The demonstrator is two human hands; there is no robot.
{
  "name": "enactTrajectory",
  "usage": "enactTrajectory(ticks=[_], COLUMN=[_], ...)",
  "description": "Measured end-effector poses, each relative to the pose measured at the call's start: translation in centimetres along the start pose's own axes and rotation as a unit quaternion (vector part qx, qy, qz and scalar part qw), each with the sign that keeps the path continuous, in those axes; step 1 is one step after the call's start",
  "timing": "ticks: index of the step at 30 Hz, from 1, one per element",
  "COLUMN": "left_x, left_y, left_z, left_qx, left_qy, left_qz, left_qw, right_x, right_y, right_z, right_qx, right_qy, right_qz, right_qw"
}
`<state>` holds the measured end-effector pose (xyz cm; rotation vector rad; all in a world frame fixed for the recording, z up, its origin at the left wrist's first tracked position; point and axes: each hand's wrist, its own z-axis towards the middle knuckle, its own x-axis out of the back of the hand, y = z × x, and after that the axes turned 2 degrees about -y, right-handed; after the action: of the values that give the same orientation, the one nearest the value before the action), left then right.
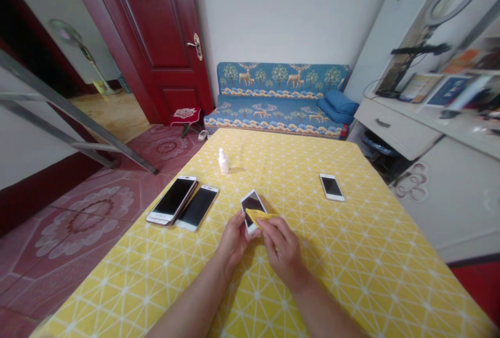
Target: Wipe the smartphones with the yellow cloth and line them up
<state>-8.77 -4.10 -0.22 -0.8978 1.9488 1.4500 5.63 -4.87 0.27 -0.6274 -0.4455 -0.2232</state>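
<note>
My left hand (233,238) is closed around the lower left part of a white smartphone (253,201) with a dark screen, tilted up off the table. Pinched in the fingers of my right hand (282,247) is a yellow cloth (258,215), which lies against the phone's screen. The cloth and fingers hide the lower right of the phone. To the left, a white phone (198,207) lies beside a larger phone (174,199), their edges close together. A small white bottle (223,162) stands upright beyond them. Another white phone (332,187) rests off to the right.
All of this is on a table with a yellow patterned cloth (297,161). A blue sofa (281,103) stands past its far edge. White drawers (394,124) are at the right, with a ring light (453,2) on top. A metal ladder-like frame (78,114) leans at the left.
</note>
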Motion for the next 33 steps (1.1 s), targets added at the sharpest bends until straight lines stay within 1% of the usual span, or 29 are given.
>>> enactTrajectory(ticks=[2,4,7,9,11,13,17,19,20,22,25,27,29,31,33], left_x=[-0.1,-0.4,-0.9,-1.1,-1.0,-0.8,-0.3,-0.3,-0.3,-0.3,-0.3,-0.3,-0.3,-0.4,-0.6], left_y=[0.0,0.0,-0.2,-0.6,-1.0,-1.2,-0.7,-0.4,-0.3,-0.3,-0.5,-0.5,-0.3,0.0,0.3], left_z=[0.0,-0.1,-0.3,-0.4,-0.5,-0.7,-1.2,-1.5,-1.6,-1.8,-1.6,-1.4,-1.0,-0.8,-0.6], left_qx=[0.003,0.000,-0.001,0.009,0.021,0.041,0.067,0.086,0.104,0.143,0.178,0.186,0.186,0.170,0.141], left_qy=[-0.006,-0.003,-0.004,-0.024,-0.051,-0.094,-0.203,-0.232,-0.237,-0.228,-0.187,-0.164,-0.149,-0.138,-0.140], left_qz=[0.011,0.042,0.120,0.173,0.209,0.227,0.235,0.238,0.232,0.193,0.093,0.019,-0.044,-0.085,-0.111], left_qw=[1.000,0.999,0.993,0.985,0.976,0.968,0.948,0.939,0.938,0.943,0.961,0.968,0.970,0.972,0.974], right_x=[-0.1,-0.2,-0.1,0.1,0.3,0.4,0.5,0.6,0.7,0.9,1.1,1.1,0.9,0.6,0.3], right_y=[0.0,0.2,0.4,0.6,0.6,0.6,0.5,0.8,1.0,1.4,1.9,2.0,1.8,1.4,0.8], right_z=[0.0,-0.1,-0.1,0.0,0.0,0.1,0.2,0.3,0.4,0.4,0.3,0.2,0.1,0.0,0.0], right_qx=[-0.001,-0.018,-0.042,-0.043,-0.039,-0.043,-0.068,-0.086,-0.098,-0.120,-0.139,-0.140,-0.125,-0.093,-0.057], right_qy=[0.001,0.018,0.043,0.045,0.048,0.057,0.086,0.113,0.127,0.150,0.146,0.118,0.079,0.034,-0.015], right_qz=[0.009,0.021,0.021,0.012,0.004,-0.002,-0.020,-0.032,-0.038,-0.049,-0.053,-0.052,-0.053,-0.063,-0.080], right_qw=[1.000,0.999,0.998,0.998,0.998,0.997,0.994,0.989,0.986,0.980,0.978,0.982,0.988,0.993,0.995])
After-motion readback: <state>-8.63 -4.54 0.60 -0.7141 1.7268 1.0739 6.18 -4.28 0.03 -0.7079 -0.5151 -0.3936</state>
